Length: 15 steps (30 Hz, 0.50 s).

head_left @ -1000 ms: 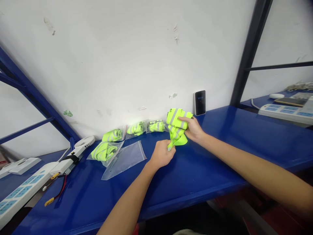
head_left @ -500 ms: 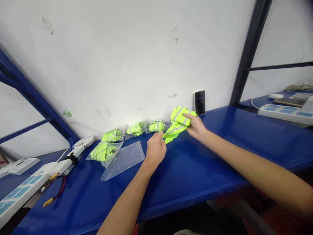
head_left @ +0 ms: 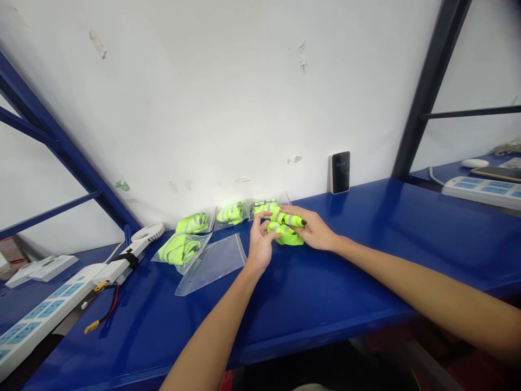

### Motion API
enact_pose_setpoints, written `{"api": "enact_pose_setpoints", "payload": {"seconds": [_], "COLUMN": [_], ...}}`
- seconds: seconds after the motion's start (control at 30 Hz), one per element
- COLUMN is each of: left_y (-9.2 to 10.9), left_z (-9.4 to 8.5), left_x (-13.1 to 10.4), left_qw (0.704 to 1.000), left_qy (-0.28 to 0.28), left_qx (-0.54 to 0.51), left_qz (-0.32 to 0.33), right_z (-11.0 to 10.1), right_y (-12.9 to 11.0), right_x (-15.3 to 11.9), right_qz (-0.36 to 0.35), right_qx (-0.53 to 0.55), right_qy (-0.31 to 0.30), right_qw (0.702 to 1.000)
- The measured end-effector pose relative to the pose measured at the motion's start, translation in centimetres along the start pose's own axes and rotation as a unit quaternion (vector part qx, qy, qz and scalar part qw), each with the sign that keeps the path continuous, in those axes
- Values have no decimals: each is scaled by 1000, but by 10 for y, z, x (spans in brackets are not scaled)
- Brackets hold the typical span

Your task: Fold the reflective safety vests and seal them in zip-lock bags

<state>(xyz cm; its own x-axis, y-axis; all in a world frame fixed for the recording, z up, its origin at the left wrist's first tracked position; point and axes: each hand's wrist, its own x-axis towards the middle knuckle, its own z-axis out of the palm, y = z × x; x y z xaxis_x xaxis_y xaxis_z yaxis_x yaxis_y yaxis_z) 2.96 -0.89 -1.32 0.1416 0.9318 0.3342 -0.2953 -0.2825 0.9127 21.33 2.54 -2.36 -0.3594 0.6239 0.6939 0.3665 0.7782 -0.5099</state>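
Note:
Between my two hands is a neon yellow reflective strap [head_left: 286, 234] with grey stripes, gathered into a loose bundle low over the blue table. My left hand [head_left: 261, 240] grips its left side between thumb and fingers. My right hand [head_left: 312, 227] wraps its right side, fingers laid over the top; a small dark piece shows near them. Just behind is a bagged strap [head_left: 264, 206], partly hidden by my hands. An unfilled clear zip bag [head_left: 214, 264] lies flat to the left of my left hand.
Several bagged yellow straps, such as this one [head_left: 179, 248], lie along the wall. A small device with a dark screen [head_left: 340, 172] leans on the wall. At left are a white fan [head_left: 148, 232], a power strip [head_left: 49, 307] and cables with yellow connectors [head_left: 93, 326].
The strap, earlier stretched between raised hands with a tail hanging, is now a compact bundle lower down. My right hand has come left and down, close to my left hand.

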Motion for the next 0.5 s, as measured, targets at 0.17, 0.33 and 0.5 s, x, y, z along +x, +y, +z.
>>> {"api": "enact_pose_setpoints", "payload": {"seconds": [0.17,0.33,0.5], "left_y": [10,15,20], "left_z": [0,-1,-11], "left_x": [0,6,6], "left_qw": [996,989,993], "left_qy": [23,76,35], "left_qx": [-81,-127,73], "left_qz": [-12,-2,85], "right_z": [6,11,13], "right_y": [0,-16,-36], "right_x": [-1,4,5], "right_qz": [18,20,115], "right_qx": [19,50,203], "right_qy": [-39,-50,-76], "right_qw": [999,997,969]}}
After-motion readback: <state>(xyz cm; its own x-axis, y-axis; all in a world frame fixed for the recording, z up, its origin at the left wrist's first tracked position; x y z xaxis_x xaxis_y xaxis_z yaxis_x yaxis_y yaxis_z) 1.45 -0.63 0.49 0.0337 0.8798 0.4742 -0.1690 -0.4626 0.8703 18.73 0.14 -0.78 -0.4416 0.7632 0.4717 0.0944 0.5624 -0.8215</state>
